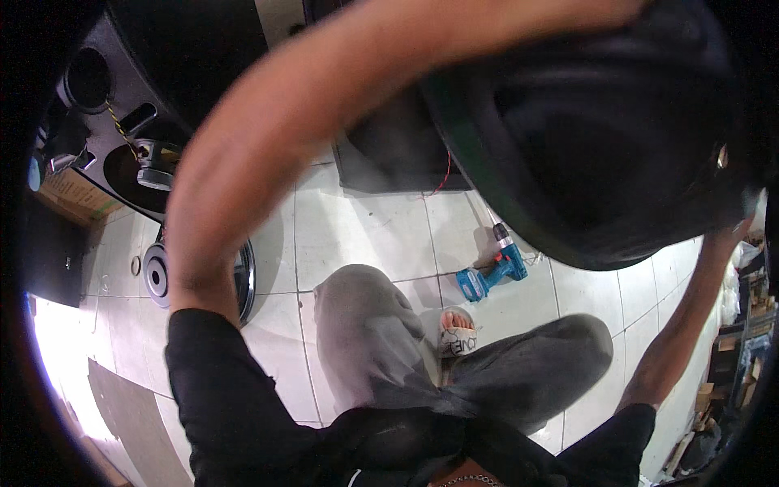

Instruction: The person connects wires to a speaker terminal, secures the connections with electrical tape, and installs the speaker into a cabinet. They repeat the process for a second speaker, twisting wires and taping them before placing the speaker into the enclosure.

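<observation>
A large black round woofer, with a wide dark cone and rim, is held up in front of me on the right. My left forearm sweeps across the top of the view to the woofer's upper side, and its hand lies beyond the upper edge. At the woofer's right rim is my right hand, closed against it, its fingers mostly hidden in shadow. Below the woofer, a blue cordless drill lies on the white tiled floor. Behind the woofer stands a black cabinet, from which a thin red wire trails.
A black speaker cabinet with round cutouts stands at the left; a small driver hangs there on yellow-black wires. Nearby lie a grey ring-shaped magnet and a tape ring. Cluttered shelving lines the right. My bent knees are below.
</observation>
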Action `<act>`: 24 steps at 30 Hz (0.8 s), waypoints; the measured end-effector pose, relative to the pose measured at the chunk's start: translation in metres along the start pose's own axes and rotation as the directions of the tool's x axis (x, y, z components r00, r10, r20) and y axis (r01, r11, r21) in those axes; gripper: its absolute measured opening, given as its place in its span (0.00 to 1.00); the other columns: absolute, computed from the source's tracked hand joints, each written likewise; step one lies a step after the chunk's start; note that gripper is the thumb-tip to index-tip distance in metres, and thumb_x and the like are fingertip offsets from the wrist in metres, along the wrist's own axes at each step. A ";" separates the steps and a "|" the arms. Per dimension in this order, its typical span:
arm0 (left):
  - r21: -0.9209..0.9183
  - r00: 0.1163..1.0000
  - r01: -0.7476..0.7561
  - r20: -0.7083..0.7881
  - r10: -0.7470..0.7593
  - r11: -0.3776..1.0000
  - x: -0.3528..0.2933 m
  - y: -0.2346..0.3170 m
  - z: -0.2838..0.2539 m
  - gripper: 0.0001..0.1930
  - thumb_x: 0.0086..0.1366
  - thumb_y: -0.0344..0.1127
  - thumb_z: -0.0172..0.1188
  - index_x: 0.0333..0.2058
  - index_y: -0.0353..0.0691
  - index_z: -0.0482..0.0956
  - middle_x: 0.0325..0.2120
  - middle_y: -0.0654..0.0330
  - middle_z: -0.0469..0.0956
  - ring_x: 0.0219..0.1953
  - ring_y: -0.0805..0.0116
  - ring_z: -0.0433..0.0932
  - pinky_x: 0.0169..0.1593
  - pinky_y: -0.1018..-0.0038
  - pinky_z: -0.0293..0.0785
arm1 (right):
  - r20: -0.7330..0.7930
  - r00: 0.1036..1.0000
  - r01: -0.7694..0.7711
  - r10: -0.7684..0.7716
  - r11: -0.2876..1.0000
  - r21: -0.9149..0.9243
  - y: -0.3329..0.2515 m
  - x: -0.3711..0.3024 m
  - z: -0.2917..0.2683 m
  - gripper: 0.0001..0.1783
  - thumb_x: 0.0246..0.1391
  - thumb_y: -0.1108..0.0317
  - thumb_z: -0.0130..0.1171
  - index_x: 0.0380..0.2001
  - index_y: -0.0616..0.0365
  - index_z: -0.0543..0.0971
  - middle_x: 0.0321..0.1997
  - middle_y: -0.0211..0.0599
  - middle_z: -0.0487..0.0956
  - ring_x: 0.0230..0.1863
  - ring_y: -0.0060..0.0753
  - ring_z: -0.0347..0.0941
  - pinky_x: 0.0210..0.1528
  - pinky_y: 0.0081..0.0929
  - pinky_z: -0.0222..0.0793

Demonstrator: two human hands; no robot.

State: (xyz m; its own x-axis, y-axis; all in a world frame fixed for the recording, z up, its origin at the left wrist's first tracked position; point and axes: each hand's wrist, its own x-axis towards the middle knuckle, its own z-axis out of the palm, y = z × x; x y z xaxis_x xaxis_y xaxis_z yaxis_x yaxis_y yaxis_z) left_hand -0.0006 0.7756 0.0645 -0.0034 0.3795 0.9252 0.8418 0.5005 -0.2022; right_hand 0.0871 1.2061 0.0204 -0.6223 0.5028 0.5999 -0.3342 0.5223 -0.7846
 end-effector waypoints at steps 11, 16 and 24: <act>-0.451 0.866 0.467 0.406 -0.291 0.760 -0.129 0.104 0.021 0.34 0.62 0.63 0.61 0.12 0.37 0.76 0.06 0.53 0.70 0.08 0.55 0.71 0.14 0.65 0.67 | -0.070 0.958 -0.273 0.277 0.960 0.057 0.124 -0.193 -0.030 0.22 0.65 0.49 0.51 0.38 0.61 0.77 0.33 0.40 0.78 0.34 0.36 0.72 0.41 0.36 0.66; -0.458 0.874 0.401 0.450 -0.182 0.793 -0.174 0.114 0.028 0.32 0.64 0.62 0.61 0.14 0.39 0.78 0.08 0.57 0.72 0.07 0.63 0.70 0.13 0.70 0.63 | -0.061 0.926 -0.364 0.372 0.925 0.107 0.166 -0.275 -0.016 0.22 0.66 0.50 0.51 0.34 0.62 0.76 0.29 0.39 0.78 0.31 0.34 0.72 0.37 0.36 0.65; -0.500 0.831 0.392 0.553 -0.063 0.772 -0.247 0.097 0.031 0.26 0.62 0.53 0.67 0.15 0.38 0.75 0.11 0.56 0.71 0.12 0.58 0.71 0.18 0.66 0.66 | 0.031 0.883 -0.466 0.469 0.866 0.181 0.212 -0.371 0.030 0.24 0.67 0.52 0.51 0.29 0.64 0.76 0.24 0.37 0.77 0.25 0.32 0.70 0.32 0.35 0.64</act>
State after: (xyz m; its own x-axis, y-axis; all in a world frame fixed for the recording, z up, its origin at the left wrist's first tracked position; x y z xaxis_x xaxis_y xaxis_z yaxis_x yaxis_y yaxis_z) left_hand 0.0648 0.7548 -0.1935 -0.3545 0.7142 0.6035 0.9188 0.1462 0.3667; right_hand 0.2260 1.1099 -0.3736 -0.7282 0.6671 0.1570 -0.1273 0.0935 -0.9875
